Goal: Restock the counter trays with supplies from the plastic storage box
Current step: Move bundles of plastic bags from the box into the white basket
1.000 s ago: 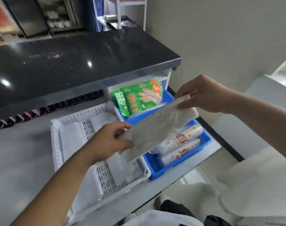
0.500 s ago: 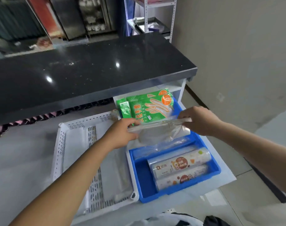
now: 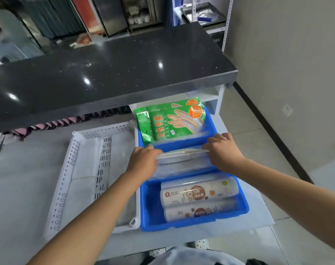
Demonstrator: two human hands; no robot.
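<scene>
Bright, even indoor light. Small white glare spots dot the glossy black countertop [image 3: 113, 73] at centre left. The upper left is smeared with blur; straight lines bow toward the frame edges.

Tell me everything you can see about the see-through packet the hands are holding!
The clear packet looks like a flat, floppy stack of thin plastic in a transparent wrapper, pale and a bit shiny. It lies nearly level, seen almost edge-on, across the middle of the blue tray, between the green glove packs behind it and the wrapped rolls in front. The left hand grips its left end and the right hand its right end. What is printed on it cannot be told.
</scene>
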